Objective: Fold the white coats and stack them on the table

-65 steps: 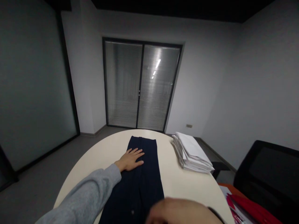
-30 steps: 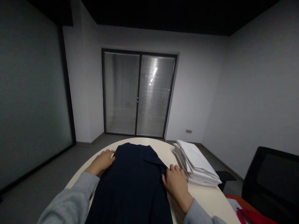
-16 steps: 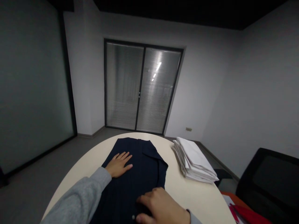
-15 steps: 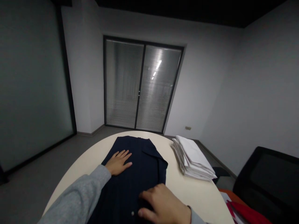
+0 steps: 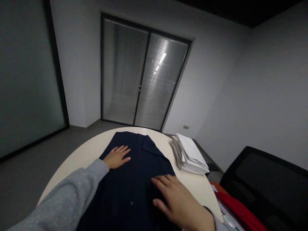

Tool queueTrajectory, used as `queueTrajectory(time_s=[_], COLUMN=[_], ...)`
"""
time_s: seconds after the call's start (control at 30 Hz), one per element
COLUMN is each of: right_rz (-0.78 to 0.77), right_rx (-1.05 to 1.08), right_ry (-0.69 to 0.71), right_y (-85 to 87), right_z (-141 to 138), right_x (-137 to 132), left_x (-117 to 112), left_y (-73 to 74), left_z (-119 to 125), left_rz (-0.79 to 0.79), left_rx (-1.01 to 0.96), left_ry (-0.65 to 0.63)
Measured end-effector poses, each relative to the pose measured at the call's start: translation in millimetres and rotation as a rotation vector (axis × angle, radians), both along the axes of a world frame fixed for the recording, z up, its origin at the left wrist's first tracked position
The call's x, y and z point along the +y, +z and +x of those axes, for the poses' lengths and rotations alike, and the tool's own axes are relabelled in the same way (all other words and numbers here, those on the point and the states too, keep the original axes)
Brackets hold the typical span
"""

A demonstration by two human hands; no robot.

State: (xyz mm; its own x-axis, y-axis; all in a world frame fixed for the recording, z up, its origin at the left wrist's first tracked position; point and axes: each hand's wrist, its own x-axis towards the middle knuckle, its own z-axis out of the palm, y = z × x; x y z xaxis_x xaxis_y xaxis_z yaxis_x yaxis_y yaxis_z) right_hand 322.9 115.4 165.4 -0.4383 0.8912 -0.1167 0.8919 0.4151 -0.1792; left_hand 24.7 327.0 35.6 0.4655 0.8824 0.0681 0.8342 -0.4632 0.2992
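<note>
A dark navy shirt lies spread over the round table, its collar end at the far side and a small button showing low in the middle. My left hand rests flat on the shirt's upper left part, fingers spread. Over the shirt's right side is my right hand, its fingers stretched out and thumb apart, with nothing visible in it. Whether its fingertips press on the cloth, I cannot tell.
Folded white cloths are stacked at the right of the cream tabletop. Beyond the table's right edge stand a black mesh chair and red cloth. A glass door with blinds is at the back.
My right hand has uncurled and shifted right and slightly up. The shirt's right side now lies flatter. My left hand stays on the cloth while the view tilts.
</note>
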Motion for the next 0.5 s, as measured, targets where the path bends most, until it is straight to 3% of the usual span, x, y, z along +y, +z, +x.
queueTrajectory(time_s=[0.07, 0.13, 0.3, 0.5], right_rz=[-0.098, -0.200, -0.293, -0.355], right_rx=[0.125, 0.156, 0.150, 0.054], right_ry=[0.170, 0.233, 0.206, 0.104], right_y=[-10.5, -24.2, -42.9, -37.5], right_z=[-13, -14, 18, 64], right_x=[6, 10, 5, -12], left_x=[-1, -1, 3, 9], left_y=[0.6, 1.2, 0.5, -4.5], left_z=[-2, -4, -7, -7], left_rz=[0.005, 0.007, 0.001, -0.004], left_rx=[0.005, 0.013, 0.022, 0.000], left_ry=[-0.003, -0.008, -0.019, -0.029])
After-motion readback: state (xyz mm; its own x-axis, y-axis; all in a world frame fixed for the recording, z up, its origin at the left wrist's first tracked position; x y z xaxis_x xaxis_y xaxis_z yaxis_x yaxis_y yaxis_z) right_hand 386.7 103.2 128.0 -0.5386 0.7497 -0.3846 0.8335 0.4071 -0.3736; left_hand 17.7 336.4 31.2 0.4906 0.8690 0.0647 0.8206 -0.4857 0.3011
